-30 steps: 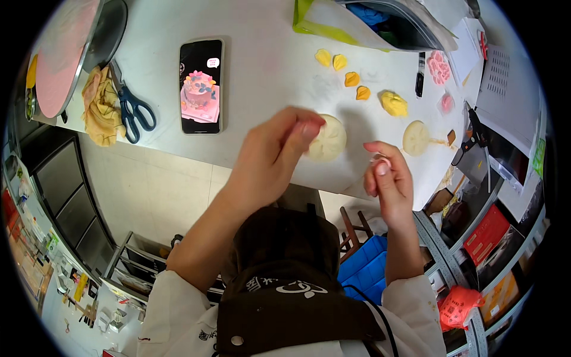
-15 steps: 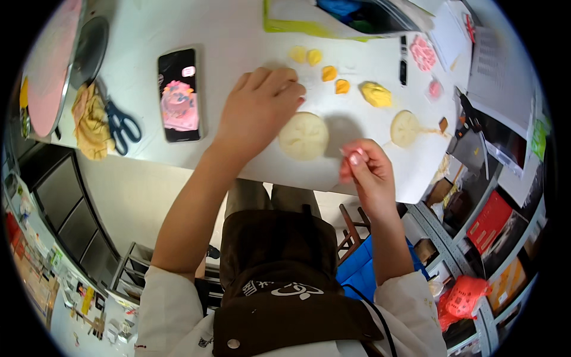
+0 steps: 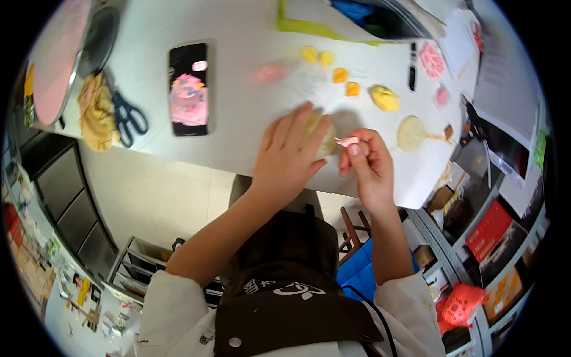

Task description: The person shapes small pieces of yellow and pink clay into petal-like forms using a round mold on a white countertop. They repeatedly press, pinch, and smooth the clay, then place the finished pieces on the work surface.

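Note:
My left hand [image 3: 291,146] lies over a round cream silicone mould [image 3: 327,138], fingers stretched out and hiding most of it. Just to the right, my right hand [image 3: 372,169] pinches a small pink piece [image 3: 346,141] between thumb and fingers, its tip at the mould's edge. Farther back on the white table [image 3: 238,131] are a blurred pink patch [image 3: 270,72], several small yellow-orange petals [image 3: 339,75] and a yellow lump [image 3: 385,98]. A second cream disc [image 3: 410,134] lies to the right. A phone [image 3: 188,89] showing a pink cake lies to the left.
Scissors [image 3: 129,119], a yellow cloth [image 3: 95,113] and a pink board [image 3: 53,89] are at the left. A green-edged bag [image 3: 297,24] stands at the back; pink pieces [image 3: 432,59], a pen and papers are at the right. A blue chair [image 3: 354,273] is below.
My left hand moved up to the back, then down and right onto the mould. A pink patch now shows where it was half a second ago. My right hand still pinches the pink piece.

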The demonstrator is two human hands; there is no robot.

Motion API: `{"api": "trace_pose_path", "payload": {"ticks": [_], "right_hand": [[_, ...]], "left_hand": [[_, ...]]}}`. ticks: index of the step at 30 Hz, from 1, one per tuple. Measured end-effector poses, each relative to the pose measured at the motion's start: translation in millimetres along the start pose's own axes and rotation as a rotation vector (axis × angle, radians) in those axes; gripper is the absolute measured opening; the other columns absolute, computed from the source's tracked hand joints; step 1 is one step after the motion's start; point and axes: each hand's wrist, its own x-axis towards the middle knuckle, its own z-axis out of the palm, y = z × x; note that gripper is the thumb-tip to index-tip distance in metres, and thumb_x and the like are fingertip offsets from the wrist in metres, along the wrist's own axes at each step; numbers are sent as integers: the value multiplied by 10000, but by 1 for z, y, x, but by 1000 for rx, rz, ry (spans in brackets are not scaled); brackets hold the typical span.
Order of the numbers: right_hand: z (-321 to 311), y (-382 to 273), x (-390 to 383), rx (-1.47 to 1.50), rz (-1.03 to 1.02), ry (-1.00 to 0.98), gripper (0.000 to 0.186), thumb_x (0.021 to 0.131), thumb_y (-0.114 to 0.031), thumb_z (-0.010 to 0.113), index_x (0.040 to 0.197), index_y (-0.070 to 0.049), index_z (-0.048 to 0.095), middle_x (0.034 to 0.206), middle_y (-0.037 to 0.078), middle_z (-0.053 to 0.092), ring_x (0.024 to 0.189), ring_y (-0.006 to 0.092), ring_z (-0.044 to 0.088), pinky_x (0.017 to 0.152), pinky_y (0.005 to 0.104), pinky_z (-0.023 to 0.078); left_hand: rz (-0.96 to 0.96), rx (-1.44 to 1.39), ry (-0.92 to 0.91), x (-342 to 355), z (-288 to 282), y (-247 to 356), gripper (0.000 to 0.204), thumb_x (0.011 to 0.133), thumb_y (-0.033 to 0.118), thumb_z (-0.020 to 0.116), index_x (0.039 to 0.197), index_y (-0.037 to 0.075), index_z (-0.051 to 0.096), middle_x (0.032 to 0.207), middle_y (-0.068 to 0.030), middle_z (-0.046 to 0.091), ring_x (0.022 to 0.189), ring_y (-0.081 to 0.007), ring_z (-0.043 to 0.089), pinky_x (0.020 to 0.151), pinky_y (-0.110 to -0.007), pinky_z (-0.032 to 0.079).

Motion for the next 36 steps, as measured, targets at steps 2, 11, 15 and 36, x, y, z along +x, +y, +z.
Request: {"api": "trace_pose_path", "payload": {"ticks": [2,11,15,36], "right_hand": [[4,-5,-3,-11,-18,55,197,1159,-157,577,1290,-10,582,867,45,648,770,111,606,707,267,531],[19,-11,11,61,71,3,189,1087,-14,622,1275,-32,608,1214,147,768,1029,187,767,914,331,616],[44,-7,2,-126,-38,-30,236,1017,73,693,1227,-22,643,1243,114,757,1095,181,756,952,330,615],[69,-24,4,-447,-215,-231,316,974,49,749,1282,-20,729,1201,114,700,1058,236,730,905,343,605]], "left_hand": [[47,-39,-62,3,0,-6,827,705,180,905,1480,137,620,1558,-120,568,1440,-346,536,1138,-486,470],[94,-34,20,-3,-42,-39,615,764,49,840,1360,131,714,1360,-83,687,1243,-325,634,1015,-467,547],[-200,-336,69,-29,-41,-12,416,889,70,815,1297,63,739,1191,-77,748,1054,-303,710,933,-407,583],[-650,-1634,-115,-42,-41,-32,213,1040,198,801,1051,44,652,943,19,687,861,-44,604,755,-242,506]]}}
